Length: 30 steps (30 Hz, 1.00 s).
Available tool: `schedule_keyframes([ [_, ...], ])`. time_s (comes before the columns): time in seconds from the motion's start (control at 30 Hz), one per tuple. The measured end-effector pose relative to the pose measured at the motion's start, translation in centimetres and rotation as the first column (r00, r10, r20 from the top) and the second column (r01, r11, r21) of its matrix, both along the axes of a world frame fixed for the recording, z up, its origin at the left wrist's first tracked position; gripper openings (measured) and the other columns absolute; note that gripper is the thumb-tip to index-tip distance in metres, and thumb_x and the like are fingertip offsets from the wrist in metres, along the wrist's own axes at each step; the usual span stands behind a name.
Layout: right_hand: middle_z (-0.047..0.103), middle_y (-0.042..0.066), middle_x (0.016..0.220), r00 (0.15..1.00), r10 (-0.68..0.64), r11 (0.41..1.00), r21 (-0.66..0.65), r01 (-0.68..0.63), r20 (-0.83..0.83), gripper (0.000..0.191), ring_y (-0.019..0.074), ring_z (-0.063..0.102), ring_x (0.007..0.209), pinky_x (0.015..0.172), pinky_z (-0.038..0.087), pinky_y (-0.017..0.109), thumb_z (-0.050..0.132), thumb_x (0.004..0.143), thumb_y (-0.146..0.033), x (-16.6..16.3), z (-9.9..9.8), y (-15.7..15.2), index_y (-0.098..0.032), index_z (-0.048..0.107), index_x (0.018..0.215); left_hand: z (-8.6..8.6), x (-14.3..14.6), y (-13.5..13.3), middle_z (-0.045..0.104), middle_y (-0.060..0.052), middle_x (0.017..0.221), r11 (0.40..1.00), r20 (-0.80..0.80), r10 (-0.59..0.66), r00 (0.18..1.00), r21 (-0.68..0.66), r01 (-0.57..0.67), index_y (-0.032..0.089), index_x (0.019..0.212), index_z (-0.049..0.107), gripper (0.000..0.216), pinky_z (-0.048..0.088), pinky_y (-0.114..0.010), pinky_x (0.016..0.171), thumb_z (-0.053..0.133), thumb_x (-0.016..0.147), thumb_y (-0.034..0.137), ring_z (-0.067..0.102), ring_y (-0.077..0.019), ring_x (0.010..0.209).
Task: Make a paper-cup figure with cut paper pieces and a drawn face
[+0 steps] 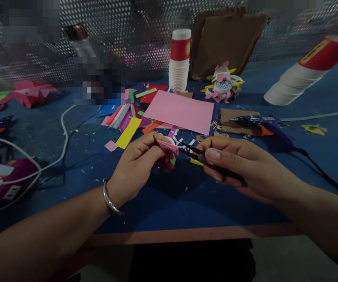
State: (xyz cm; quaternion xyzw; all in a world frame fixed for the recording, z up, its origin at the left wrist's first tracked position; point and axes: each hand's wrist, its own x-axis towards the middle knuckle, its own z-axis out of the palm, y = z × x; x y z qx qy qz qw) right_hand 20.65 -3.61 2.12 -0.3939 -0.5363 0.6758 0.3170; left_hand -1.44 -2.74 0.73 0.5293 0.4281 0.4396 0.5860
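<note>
Pinched folded pink paper (169,147) between thumb and fingers of the left hand (139,162); gripped a black two-pronged tool (197,150) in the right hand (239,160), with parted tips at the paper's right end.

- You're at a craft workspace.
- Your blue tabletop (157,211) holds a glue gun (279,131), a pink sheet (182,111) and stacked paper cups (179,64).

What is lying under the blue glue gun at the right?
Brown cardboard lies under the front of the glue gun; whatever the body directly covers cannot be seen.
</note>
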Motion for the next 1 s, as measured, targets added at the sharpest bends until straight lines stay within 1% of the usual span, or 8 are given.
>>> schedule_keyframes([
  [0.1, 0.052, -0.005, 0.058, 1.0, 0.0, 1.0, -0.01, 0.0, 0.004, 0.04, 0.0044, 0.033, 0.047, 0.038, 0.015, 0.019, 0.072, 0.089, -0.056, 0.04, 0.01, -0.09, -0.017, 0.061, 0.091, 0.07, -0.06, -0.16, 0.064, 0.003, 0.07, 0.996, -0.102, -0.004, 0.995, 0.089, 0.013, 0.02, 0.08, 0.071, 0.011, 0.051, -0.02, 0.057, 0.064, 0.082, 0.012, 0.06, -0.0096, 0.06],
  [0.17, 0.051, -0.005, 0.058, 1.0, 0.011, 0.999, -0.038, -0.011, -0.004, 0.04, 0.0039, 0.031, 0.046, 0.037, 0.013, 0.019, 0.072, 0.088, -0.056, 0.14, 0.0, -0.18, -0.017, 0.063, 0.091, 0.19, -0.06, -0.36, 0.063, 0.003, 0.067, 0.992, -0.153, -0.006, 0.988, 0.125, 0.025, 0.02, 0.079, 0.072, 0.011, 0.049, -0.02, 0.055, 0.065, 0.08, 0.012, 0.058, -0.0091, 0.058],
  [0.33, 0.044, -0.007, 0.056, 0.996, 0.07, 0.979, -0.187, -0.081, -0.062, 0.04, 0.0019, 0.023, 0.043, 0.037, 0.01, 0.018, 0.072, 0.089, -0.054, 0.39, -0.06, -0.36, -0.014, 0.068, 0.087, 0.54, 0.03, -0.78, 0.065, 0.003, 0.063, 0.985, -0.221, -0.015, 0.975, 0.163, 0.052, 0.019, 0.076, 0.074, 0.013, 0.045, -0.02, 0.053, 0.064, 0.076, 0.009, 0.055, -0.0083, 0.055],
  [0.43, 0.039, -0.008, 0.055, 0.993, 0.087, 0.966, -0.237, -0.104, -0.081, 0.041, 0.0008, 0.021, 0.044, 0.038, 0.01, 0.016, 0.073, 0.088, -0.053, 0.36, -0.08, -0.45, -0.013, 0.068, 0.084, 0.7, 0.14, -0.88, 0.068, 0.003, 0.066, 0.975, -0.246, -0.01, 0.969, 0.212, 0.064, 0.018, 0.076, 0.075, 0.018, 0.045, -0.018, 0.054, 0.062, 0.073, 0.006, 0.056, -0.0074, 0.057],
  [0.53, 0.038, -0.009, 0.054, 0.992, 0.094, 0.966, -0.235, -0.111, -0.081, 0.043, 0.0002, 0.022, 0.043, 0.037, 0.011, 0.015, 0.075, 0.087, -0.054, 0.28, -0.09, -0.61, -0.012, 0.066, 0.08, 0.73, 0.23, -0.91, 0.067, 0.005, 0.065, 0.962, -0.278, 0.007, 0.96, 0.264, 0.069, 0.017, 0.077, 0.075, 0.02, 0.043, -0.017, 0.053, 0.061, 0.071, 0.005, 0.054, -0.006, 0.056],
  [0.63, 0.039, -0.008, 0.053, 0.993, 0.091, 0.971, -0.217, -0.105, -0.073, 0.044, 0.0001, 0.023, 0.043, 0.037, 0.013, 0.014, 0.075, 0.087, -0.054, 0.26, -0.13, -0.8, -0.012, 0.065, 0.079, 0.61, 0.25, -0.89, 0.067, 0.005, 0.064, 0.955, -0.29, 0.01, 0.957, 0.288, 0.077, 0.016, 0.077, 0.075, 0.018, 0.043, -0.016, 0.053, 0.06, 0.072, 0.006, 0.054, -0.0055, 0.055],
  [0.8, 0.038, -0.008, 0.054, 0.993, 0.099, 0.977, -0.182, -0.11, -0.065, 0.045, 0.0005, 0.023, 0.045, 0.038, 0.014, 0.013, 0.073, 0.088, -0.055, 0.23, -0.36, -0.86, -0.012, 0.064, 0.079, 0.37, 0.25, -0.88, 0.068, 0.004, 0.067, 0.951, -0.316, -0.001, 0.949, 0.293, 0.098, 0.016, 0.079, 0.075, 0.018, 0.044, -0.018, 0.054, 0.061, 0.074, 0.008, 0.056, -0.0068, 0.057],
  [1.0, 0.034, -0.009, 0.056, 0.995, 0.074, 0.977, -0.197, -0.087, -0.073, 0.045, 0.0005, 0.02, 0.046, 0.038, 0.013, 0.013, 0.078, 0.085, -0.054, 0.1, -0.7, -0.75, -0.014, 0.059, 0.075, 0.22, 0.22, -0.63, 0.068, 0.002, 0.066, 0.951, -0.316, 0.003, 0.949, 0.294, 0.095, 0.016, 0.081, 0.075, 0.016, 0.046, -0.02, 0.053, 0.06, 0.075, 0.011, 0.056, -0.0083, 0.057],
])
